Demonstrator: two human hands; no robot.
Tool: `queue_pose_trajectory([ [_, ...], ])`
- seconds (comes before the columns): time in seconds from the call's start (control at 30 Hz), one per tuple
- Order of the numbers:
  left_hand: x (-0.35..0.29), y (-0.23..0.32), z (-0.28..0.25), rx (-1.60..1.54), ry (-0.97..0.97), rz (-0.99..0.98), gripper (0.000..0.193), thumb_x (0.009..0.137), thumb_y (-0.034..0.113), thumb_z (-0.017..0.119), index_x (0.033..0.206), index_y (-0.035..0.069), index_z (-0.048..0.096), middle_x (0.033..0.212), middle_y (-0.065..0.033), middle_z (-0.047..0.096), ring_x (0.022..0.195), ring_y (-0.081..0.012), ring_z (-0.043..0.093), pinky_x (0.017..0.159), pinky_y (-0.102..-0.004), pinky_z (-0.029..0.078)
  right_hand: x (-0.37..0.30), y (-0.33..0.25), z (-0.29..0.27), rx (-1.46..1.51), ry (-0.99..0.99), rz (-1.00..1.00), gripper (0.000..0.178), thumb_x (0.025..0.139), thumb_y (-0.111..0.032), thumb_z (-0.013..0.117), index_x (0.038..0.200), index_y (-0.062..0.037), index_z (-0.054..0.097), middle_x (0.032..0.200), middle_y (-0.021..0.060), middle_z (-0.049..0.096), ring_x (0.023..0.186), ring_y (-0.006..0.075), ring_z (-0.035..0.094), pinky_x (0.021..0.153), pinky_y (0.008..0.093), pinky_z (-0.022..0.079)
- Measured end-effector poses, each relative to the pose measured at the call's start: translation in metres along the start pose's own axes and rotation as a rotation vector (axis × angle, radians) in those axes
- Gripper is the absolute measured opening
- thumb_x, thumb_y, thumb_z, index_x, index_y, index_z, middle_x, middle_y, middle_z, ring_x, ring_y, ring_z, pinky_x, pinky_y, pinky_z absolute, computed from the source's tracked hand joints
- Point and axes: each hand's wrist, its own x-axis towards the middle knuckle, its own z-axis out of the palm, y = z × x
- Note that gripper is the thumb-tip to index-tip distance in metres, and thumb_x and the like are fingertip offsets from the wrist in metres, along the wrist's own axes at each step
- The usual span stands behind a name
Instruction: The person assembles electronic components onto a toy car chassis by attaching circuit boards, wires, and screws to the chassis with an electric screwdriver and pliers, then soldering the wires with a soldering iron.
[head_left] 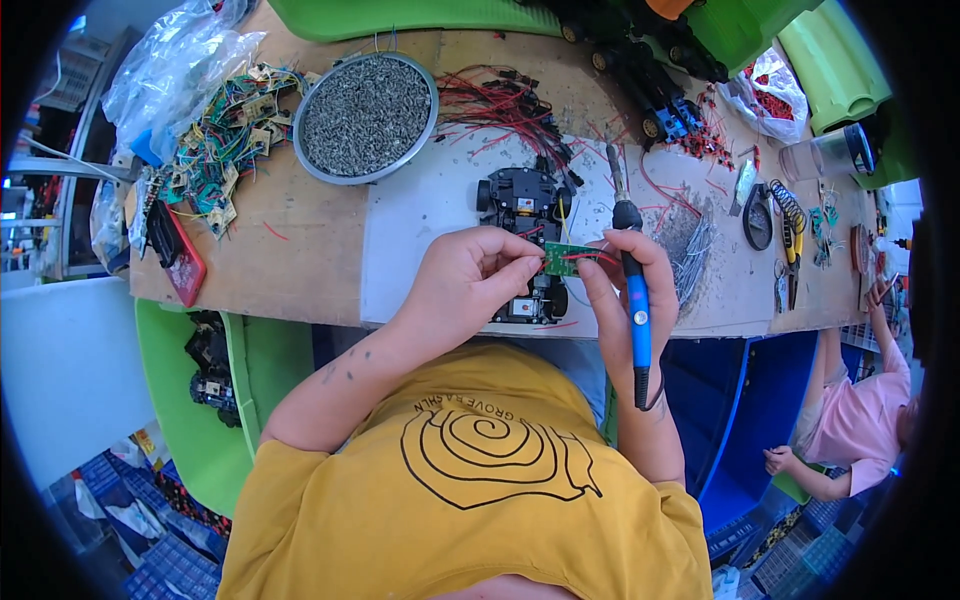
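A small green circuit board (pixel 560 259) with red wires is held between both hands above a black toy car chassis (pixel 524 192). My left hand (pixel 462 278) pinches at the board's left end, beside a bit of red wire; its fingertips partly hide what they grip. At the right end, the thumb and fingers of my right hand (pixel 612 305) steady the board and wires. That same hand also holds a blue-handled soldering iron (pixel 638 300), its metal tip pointing away from me. A yellow wire stands up by the board. The chassis lies on a white sheet (pixel 420 240), partly covered by my hands.
Behind the chassis are a round tray of grey metal bits (pixel 368 115) and bundled red wires (pixel 505 105). Wired circuit boards (pixel 235 130) pile up at left. Yellow-handled pliers (pixel 793 250) and black chassis (pixel 655 90) sit right. A co-worker in a pink shirt (pixel 860 420) is far right.
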Motion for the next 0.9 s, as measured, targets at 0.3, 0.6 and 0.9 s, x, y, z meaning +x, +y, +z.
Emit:
queue_pose_trajectory([
  [0.3,0.003,-0.006,-0.002,-0.011,-0.017,-0.04,0.011,0.089,0.007,0.061,0.092,-0.003,0.062,0.079,-0.0034,0.063,0.068,-0.0066,0.057,0.062,-0.0201,0.046,0.002,-0.01,-0.009,-0.31,-0.032,-0.183,0.032,0.082,-0.005,0.07,0.113,-0.0029,0.06,0.086,0.01,0.066,0.075,0.0211,0.064,0.07,0.0286,0.05],
  [0.6,0.006,-0.007,-0.002,-0.009,0.037,-0.014,0.013,0.086,0.01,0.063,0.086,-0.003,0.062,0.07,-0.0003,0.061,0.061,-0.003,0.053,0.053,-0.0202,0.043,-0.017,-0.028,-0.047,-0.273,-0.165,-0.46,0.043,0.065,-0.019,0.083,0.1,-0.0032,0.063,0.071,0.0061,0.059,0.06,0.0218,0.053,0.061,0.0331,0.042],
  [0.9,0.006,-0.001,0.001,0.034,0.035,-0.052,0.009,0.087,0.007,0.062,0.087,-0.002,0.062,0.074,-0.0018,0.061,0.062,-0.0051,0.054,0.056,-0.0194,0.044,-0.027,-0.019,-0.043,-0.194,-0.091,-0.301,0.03,0.063,-0.003,0.075,0.089,-0.0037,0.062,0.068,0.0074,0.057,0.058,0.0217,0.052,0.059,0.0325,0.04],
])
